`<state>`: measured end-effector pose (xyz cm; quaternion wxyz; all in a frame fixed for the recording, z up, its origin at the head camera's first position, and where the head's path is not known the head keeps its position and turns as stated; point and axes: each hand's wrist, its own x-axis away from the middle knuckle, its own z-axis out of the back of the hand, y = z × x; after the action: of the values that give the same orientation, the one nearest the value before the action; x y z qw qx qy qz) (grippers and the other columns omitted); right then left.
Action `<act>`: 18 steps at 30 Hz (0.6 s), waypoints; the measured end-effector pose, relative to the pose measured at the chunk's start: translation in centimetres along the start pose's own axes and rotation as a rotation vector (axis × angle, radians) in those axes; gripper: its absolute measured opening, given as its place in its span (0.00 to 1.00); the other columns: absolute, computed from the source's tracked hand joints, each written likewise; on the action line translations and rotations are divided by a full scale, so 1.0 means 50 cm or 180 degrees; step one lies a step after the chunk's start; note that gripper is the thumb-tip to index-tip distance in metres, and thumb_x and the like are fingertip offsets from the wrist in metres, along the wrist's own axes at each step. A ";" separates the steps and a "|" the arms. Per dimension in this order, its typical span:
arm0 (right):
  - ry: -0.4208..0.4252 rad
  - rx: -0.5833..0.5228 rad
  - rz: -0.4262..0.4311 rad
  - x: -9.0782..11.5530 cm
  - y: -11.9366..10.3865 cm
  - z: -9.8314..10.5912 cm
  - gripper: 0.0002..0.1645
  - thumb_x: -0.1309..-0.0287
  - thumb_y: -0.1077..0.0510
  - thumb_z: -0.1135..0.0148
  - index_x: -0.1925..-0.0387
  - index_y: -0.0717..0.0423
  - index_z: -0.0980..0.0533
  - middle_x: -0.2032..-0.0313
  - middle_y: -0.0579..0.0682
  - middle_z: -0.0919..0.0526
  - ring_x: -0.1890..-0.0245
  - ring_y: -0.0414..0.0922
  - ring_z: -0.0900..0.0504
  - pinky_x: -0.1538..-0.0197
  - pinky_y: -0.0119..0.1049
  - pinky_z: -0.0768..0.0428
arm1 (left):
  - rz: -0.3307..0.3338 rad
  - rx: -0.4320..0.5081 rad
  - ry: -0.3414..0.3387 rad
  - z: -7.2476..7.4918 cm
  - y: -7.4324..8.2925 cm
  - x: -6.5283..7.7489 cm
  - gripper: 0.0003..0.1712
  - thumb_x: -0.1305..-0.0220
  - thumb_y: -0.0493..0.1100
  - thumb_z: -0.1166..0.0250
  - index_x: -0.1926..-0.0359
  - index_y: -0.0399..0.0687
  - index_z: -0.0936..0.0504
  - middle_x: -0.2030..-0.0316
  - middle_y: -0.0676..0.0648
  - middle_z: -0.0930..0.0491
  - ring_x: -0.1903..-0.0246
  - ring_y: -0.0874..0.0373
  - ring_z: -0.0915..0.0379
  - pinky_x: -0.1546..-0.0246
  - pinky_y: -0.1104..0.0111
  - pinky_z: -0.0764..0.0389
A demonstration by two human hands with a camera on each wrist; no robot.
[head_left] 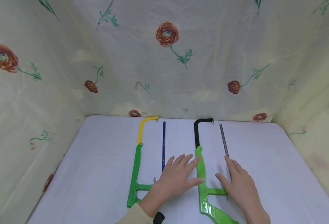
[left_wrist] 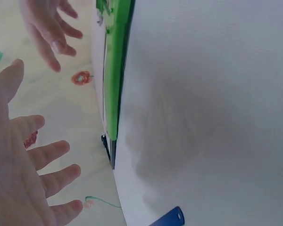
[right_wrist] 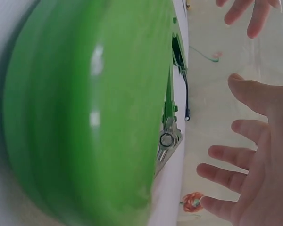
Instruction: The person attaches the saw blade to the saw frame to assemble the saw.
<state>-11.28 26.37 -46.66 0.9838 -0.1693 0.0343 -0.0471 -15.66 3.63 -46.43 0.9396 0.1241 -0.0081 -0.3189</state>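
My left hand (head_left: 176,175) is spread over the space between two hacksaw frames, its fingers straight and holding nothing. Its thumb and index finger overlap the light green hacksaw frame (head_left: 200,168) with a black front bow. Part of a blue hacksaw blade (head_left: 163,143) is hidden behind this hand. My right hand (head_left: 241,188), also with extended fingers and nothing gripped, hovers over the lower end of a grey hacksaw blade (head_left: 223,138). In the right wrist view, the light green handle (right_wrist: 94,141) looms close, with a metal wing nut (right_wrist: 167,140) behind it.
A dark green hacksaw frame (head_left: 136,165) with a yellow front bow lies left of the blue blade. Everything lies on a white-covered table (head_left: 97,161). A flowered curtain (head_left: 198,81) hangs along the table's back and sides.
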 end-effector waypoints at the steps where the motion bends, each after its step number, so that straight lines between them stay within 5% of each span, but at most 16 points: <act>1: 0.0006 0.0007 -0.0008 0.000 0.002 0.000 0.48 0.44 0.31 0.50 0.30 0.50 0.49 0.37 0.65 0.37 0.44 0.69 0.35 0.47 0.66 0.36 | -0.0024 -0.0022 0.0000 -0.001 0.002 -0.001 0.42 0.43 0.78 0.66 0.30 0.72 0.54 0.30 0.53 0.46 0.32 0.50 0.46 0.37 0.45 0.40; 18: -0.0176 0.0075 -0.0206 0.000 0.024 0.013 0.55 0.48 0.24 0.55 0.29 0.52 0.53 0.39 0.70 0.37 0.45 0.70 0.33 0.53 0.65 0.31 | -0.0458 -0.0363 0.0055 -0.015 0.037 -0.024 0.42 0.44 0.78 0.64 0.31 0.69 0.47 0.33 0.52 0.39 0.34 0.50 0.41 0.38 0.48 0.36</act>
<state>-11.11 27.72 -46.45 0.9843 -0.1599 0.0011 -0.0747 -15.45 5.94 -46.63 0.9198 0.0735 0.0271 -0.3845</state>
